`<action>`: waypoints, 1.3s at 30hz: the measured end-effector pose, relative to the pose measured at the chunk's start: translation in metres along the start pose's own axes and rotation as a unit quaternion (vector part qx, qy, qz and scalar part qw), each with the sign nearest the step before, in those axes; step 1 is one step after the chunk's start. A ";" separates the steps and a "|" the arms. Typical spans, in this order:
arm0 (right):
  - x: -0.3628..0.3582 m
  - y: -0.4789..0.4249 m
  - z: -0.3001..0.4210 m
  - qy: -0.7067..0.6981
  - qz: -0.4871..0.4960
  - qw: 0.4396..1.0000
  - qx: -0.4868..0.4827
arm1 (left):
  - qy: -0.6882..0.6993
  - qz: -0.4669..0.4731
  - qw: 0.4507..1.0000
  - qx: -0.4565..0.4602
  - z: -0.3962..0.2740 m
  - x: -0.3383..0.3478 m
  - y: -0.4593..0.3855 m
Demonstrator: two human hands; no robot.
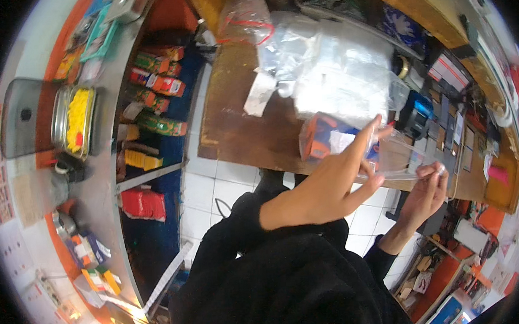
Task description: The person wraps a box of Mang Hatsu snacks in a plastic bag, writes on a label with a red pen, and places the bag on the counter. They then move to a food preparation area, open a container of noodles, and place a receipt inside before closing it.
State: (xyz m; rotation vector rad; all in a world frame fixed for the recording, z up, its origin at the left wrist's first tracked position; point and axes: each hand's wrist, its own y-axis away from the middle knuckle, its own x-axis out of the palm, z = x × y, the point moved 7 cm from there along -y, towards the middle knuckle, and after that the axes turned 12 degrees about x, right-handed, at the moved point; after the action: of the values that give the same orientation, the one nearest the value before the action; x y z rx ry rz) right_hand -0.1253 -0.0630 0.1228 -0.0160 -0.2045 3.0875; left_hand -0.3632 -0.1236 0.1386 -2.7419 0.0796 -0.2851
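My right hand (pixel 426 194) pinches the corner of a clear plastic bag (pixel 401 155) between thumb and fingertips. The bag stretches across to my left hand (pixel 328 189), whose thumb and index finger are spread wide at its other end. The plastic touches those fingers, and motion blur softens their tips. Partly behind my left hand, an orange and dark blue package (pixel 322 136) in clear wrap lies at the near edge of the brown wooden table (pixel 244 136). A white paper label (pixel 342 141) is on the package.
Clear plastic bags (pixel 339 81) are piled on the table beside a white paper slip (pixel 259 93). At left, a metal counter (pixel 108 171) carries a glass dish of yellow food (pixel 78 119); boxes (pixel 159 85) fill the shelf below. A tape roll (pixel 401 66) lies at right.
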 end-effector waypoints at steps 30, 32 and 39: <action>0.190 -0.462 -0.243 0.485 0.106 0.816 -0.297 | -0.026 -0.138 0.963 -0.231 0.076 -0.026 0.049; 0.157 -0.448 -0.223 0.488 0.072 0.812 -0.312 | -0.014 -0.135 0.961 -0.240 0.074 -0.028 0.044; 0.127 -0.262 -0.123 0.163 0.182 0.969 0.028 | 0.076 -0.341 0.923 -0.159 0.085 -0.028 0.034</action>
State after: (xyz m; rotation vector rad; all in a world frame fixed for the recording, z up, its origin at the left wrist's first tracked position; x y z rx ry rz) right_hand -0.2386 0.2190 0.0343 -0.6235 -0.1086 3.3790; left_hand -0.3735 -0.1208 0.0433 -2.9617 -0.8759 -0.7259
